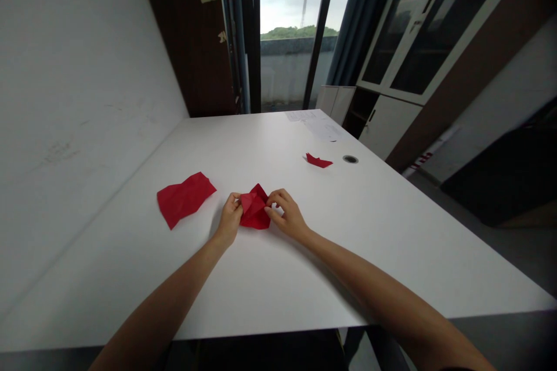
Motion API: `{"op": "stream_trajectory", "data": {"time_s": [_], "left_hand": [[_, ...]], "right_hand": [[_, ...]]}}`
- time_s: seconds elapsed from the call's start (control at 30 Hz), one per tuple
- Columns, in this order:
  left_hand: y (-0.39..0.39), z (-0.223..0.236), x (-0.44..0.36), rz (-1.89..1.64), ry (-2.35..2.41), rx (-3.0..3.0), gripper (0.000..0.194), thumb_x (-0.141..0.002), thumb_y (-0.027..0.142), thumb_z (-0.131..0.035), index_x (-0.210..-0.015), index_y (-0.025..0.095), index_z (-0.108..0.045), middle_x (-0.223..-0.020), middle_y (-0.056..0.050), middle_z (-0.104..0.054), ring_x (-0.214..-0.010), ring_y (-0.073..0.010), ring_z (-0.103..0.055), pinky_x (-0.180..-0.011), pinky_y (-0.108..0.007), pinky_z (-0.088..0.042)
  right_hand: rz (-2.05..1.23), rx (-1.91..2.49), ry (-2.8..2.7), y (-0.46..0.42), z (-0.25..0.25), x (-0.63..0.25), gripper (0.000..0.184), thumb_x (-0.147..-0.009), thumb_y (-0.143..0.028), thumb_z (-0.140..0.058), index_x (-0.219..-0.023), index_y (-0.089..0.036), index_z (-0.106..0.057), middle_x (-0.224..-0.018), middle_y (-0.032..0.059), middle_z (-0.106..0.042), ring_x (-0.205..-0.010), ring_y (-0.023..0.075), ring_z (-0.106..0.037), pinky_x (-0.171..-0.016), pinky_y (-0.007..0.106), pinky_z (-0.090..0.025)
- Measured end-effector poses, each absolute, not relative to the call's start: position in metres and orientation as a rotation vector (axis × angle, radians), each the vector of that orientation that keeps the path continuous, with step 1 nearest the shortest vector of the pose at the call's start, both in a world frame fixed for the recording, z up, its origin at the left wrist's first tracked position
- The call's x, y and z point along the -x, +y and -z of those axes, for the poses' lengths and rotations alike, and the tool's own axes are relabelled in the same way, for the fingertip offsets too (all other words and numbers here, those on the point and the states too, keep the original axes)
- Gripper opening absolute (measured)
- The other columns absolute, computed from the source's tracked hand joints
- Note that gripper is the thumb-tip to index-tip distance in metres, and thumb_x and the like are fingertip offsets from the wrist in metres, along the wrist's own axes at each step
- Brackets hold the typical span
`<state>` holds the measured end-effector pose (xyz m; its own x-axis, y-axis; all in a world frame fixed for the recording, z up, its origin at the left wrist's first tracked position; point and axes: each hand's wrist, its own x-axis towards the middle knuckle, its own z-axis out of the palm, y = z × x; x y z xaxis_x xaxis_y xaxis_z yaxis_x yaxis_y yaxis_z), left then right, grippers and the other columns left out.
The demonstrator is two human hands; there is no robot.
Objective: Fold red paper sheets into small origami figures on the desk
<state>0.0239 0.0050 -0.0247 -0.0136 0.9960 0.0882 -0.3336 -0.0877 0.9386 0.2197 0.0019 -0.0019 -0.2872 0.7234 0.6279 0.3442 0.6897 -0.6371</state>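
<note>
Between my two hands is a partly folded piece of red paper (256,213), its flaps standing up at angles just above the white table (278,284). My left hand (230,217) pinches its left edge, thumb and fingers closed on the paper. At the right edge, my right hand (287,214) grips the paper between thumb and curled fingers. A red paper sheet (185,198), creased and with uneven edges, lies flat to the left of my left hand. Farther off on the right sits a small folded red paper boat (319,161).
A round cable hole (350,159) is set into the table near its right edge. Pale printed sheets (322,126) lie at the far right corner. A white wall (87,98) borders the left side. Beyond stand a glass window and a cabinet (391,122).
</note>
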Motion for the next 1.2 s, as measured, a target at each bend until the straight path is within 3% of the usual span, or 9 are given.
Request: {"op": "stream_trajectory", "data": {"time_s": [0.2,0.47,0.67,0.8,0.93,1.2], "left_hand": [[0.005,0.023,-0.025,-1.422,0.850,-0.977,0.020,-0.079,0.025,-0.067,-0.092,0.018,-0.053,-0.087,-0.002,-0.065,-0.074,-0.0125,-0.060,-0.068,-0.022,-0.046],[0.004,0.023,-0.025,-1.375,0.818,-0.937,0.017,-0.075,0.019,-0.067,-0.088,0.017,-0.055,-0.083,0.000,-0.060,-0.070,-0.0108,-0.055,-0.065,-0.021,-0.044],[-0.001,0.025,-0.026,-1.320,0.857,-1.065,0.024,-0.088,0.040,-0.063,-0.092,0.018,-0.055,-0.081,0.001,-0.055,-0.072,-0.0120,-0.051,-0.065,-0.021,-0.042],[0.000,0.029,-0.029,-1.258,0.992,-1.248,0.028,-0.081,0.039,-0.072,-0.091,0.018,-0.057,-0.082,0.000,-0.057,-0.071,-0.0126,-0.051,-0.065,-0.022,-0.041],[0.005,0.034,-0.027,-1.284,1.065,-1.251,0.024,-0.083,0.039,-0.069,-0.084,0.018,-0.058,-0.075,0.000,-0.056,-0.065,-0.0131,-0.049,-0.058,-0.022,-0.038],[0.017,0.045,-0.010,-1.487,1.113,-1.064,0.021,-0.085,0.037,-0.066,-0.086,0.019,-0.056,-0.079,0.000,-0.058,-0.071,-0.0133,-0.053,-0.066,-0.022,-0.042]], "right_hand": [[-0.534,0.935,-1.865,0.005,0.004,-0.223,0.009,-0.093,-0.019,-0.053,-0.093,-0.022,-0.062,-0.098,0.0063,-0.056,-0.087,0.0184,-0.055,-0.065,0.029,-0.046],[-0.363,1.017,-1.925,0.011,0.015,-0.224,0.010,-0.087,-0.016,-0.057,-0.093,-0.021,-0.063,-0.096,0.0064,-0.057,-0.092,0.0213,-0.053,-0.076,0.034,-0.047],[-0.338,1.058,-1.898,0.010,0.011,-0.224,0.007,-0.089,-0.016,-0.054,-0.084,-0.020,-0.058,-0.089,0.0055,-0.055,-0.086,0.0202,-0.052,-0.074,0.033,-0.045],[-0.427,1.019,-1.856,0.009,0.008,-0.224,0.010,-0.091,-0.018,-0.052,-0.082,-0.020,-0.056,-0.085,0.0043,-0.055,-0.081,0.0184,-0.052,-0.068,0.030,-0.044],[-0.562,1.025,-1.757,0.015,0.014,-0.225,0.011,-0.091,-0.025,-0.053,-0.082,-0.020,-0.056,-0.084,0.0027,-0.056,-0.074,0.0165,-0.052,-0.063,0.028,-0.043],[-0.933,1.041,-1.310,0.037,0.032,-0.232,0.018,-0.084,-0.036,-0.056,-0.078,-0.019,-0.056,-0.077,0.0000,-0.058,-0.073,0.0165,-0.051,-0.066,0.027,-0.042]]}}
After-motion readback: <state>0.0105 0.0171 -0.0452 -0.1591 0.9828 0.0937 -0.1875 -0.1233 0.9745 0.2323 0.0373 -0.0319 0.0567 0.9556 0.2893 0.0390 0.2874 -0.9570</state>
